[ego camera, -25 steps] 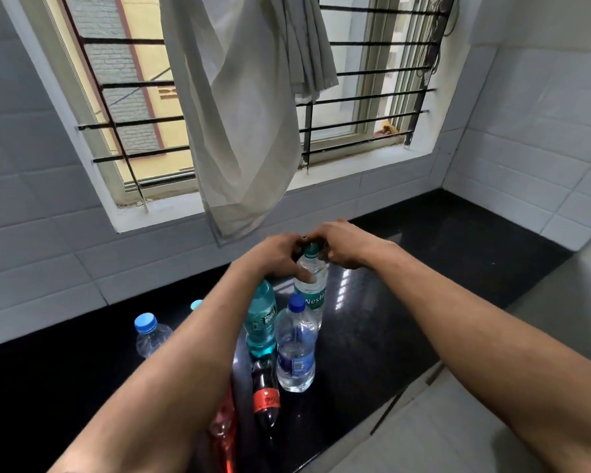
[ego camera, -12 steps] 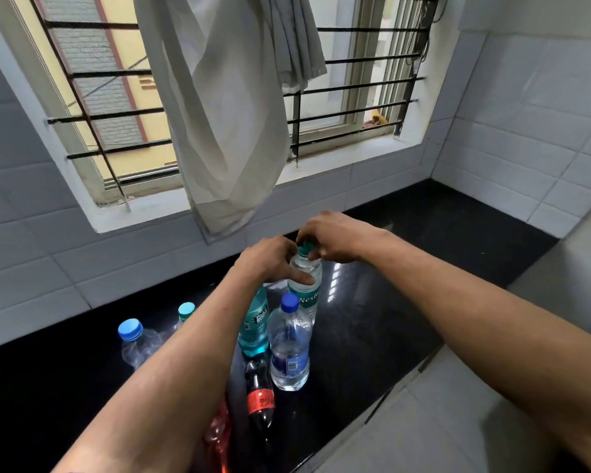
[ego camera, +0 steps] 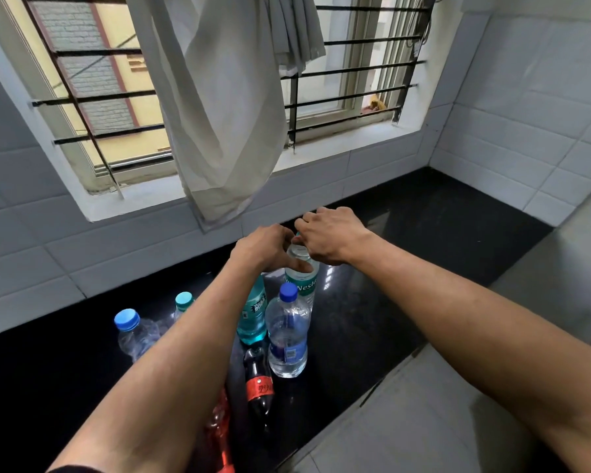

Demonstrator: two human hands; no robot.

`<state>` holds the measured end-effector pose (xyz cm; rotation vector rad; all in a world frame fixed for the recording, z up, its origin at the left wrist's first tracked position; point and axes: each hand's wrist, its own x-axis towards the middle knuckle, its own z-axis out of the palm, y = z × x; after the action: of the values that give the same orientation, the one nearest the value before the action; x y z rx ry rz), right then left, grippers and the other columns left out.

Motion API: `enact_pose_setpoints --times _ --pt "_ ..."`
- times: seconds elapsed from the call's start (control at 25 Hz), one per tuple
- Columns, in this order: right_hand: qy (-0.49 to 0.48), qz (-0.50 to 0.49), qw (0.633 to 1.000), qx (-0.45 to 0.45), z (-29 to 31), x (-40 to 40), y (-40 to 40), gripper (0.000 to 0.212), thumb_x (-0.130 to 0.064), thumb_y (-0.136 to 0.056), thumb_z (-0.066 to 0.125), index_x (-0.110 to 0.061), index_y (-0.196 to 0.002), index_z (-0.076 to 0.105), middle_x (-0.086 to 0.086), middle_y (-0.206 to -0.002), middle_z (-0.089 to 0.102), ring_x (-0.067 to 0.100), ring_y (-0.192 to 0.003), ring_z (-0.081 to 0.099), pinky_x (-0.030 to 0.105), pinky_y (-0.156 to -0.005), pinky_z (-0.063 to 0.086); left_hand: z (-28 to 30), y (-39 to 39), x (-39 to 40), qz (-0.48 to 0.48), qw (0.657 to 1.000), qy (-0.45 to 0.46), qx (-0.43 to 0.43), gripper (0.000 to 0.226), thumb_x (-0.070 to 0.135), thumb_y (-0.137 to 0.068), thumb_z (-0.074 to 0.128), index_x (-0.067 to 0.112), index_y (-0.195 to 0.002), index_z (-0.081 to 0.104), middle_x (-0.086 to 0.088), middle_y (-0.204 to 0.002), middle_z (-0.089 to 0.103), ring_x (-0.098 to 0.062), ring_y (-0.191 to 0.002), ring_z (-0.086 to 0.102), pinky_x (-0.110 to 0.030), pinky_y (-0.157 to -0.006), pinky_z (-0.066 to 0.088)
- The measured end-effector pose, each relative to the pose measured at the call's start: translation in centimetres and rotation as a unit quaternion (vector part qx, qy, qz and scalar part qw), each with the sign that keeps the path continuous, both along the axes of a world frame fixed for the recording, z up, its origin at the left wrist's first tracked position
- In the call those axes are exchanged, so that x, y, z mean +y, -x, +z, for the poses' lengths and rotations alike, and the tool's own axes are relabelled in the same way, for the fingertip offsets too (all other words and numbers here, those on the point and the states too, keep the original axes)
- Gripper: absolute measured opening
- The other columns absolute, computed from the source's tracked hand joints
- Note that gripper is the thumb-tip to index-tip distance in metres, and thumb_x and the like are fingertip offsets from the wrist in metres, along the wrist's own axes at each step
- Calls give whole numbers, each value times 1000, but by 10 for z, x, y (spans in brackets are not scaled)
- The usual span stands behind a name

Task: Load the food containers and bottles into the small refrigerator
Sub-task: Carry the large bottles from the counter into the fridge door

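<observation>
Nestle water bottle (ego camera: 302, 279) is standing upright on the black countertop (ego camera: 406, 302), long axis vertical, cap toward twelve o'clock, just behind the blue-capped bottle (ego camera: 287, 336). Left hand (ego camera: 265, 247) is gripping its shoulder; right hand (ego camera: 328, 233) is curling over the cap, hiding it almost wholly. Left forearm is covering the teal bottle (ego camera: 253, 312) partly. Since half a second ago, the right hand is sitting slightly higher.

left hand (ego camera: 265, 247): fingers curled, gripping | right hand (ego camera: 331, 233): fingers curled, pinching
</observation>
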<state>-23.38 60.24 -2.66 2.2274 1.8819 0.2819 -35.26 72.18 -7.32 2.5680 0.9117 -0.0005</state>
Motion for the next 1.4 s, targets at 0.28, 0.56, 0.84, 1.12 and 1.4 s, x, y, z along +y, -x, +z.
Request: enact_pose_setpoints --times 0.28,0.56,0.84,1.12,1.4 --pt "50 -39 997 32 12 4 -3 39 -54 -110 39 -23 -118 60 -6 -92 58 19 -89 58 43 -77 49 3 -1 -3 -5 1000 11 -3 70 76 -63 90 37 -118 69 11 -110 76 -18 -99 69 -42 -85 58" --pt "29 -104 993 41 2 4 0 42 -56 -109 41 -23 -128 58 3 -121 69 27 -107 67 47 -79 47 5 0 -5 -11 1000 2 4 65 79 -63 86 39 -113 69 12 -99 74 -18 -95 69 -42 -81 58" --pt "31 -26 973 228 22 -43 51 47 -66 -101 51 -29 -130 56 8 -132 63 31 -118 63 50 -94 54 22 20 5 -53 993 15 -106 44 33 -86 87 28 -126 71 2 -116 76 -24 -110 72 -39 -97 57" --pt "35 29 977 208 -14 -79 83 44 -54 -102 61 -26 -134 51 1 -123 62 28 -112 64 47 -84 57 23 95 -8 71 981 19 -179 41 46 -87 87 26 -122 75 2 -108 66 -17 -99 64 -31 -90 49" --pt "-9 17 968 252 -21 -90 92 40 -49 -104 58 -24 -134 50 3 -123 63 31 -108 65 48 -84 56 41 40 -39 -40 988 -46 -144 54 58 -97 70 26 -140 60 0 -108 63 -22 -101 64 -35 -89 46"
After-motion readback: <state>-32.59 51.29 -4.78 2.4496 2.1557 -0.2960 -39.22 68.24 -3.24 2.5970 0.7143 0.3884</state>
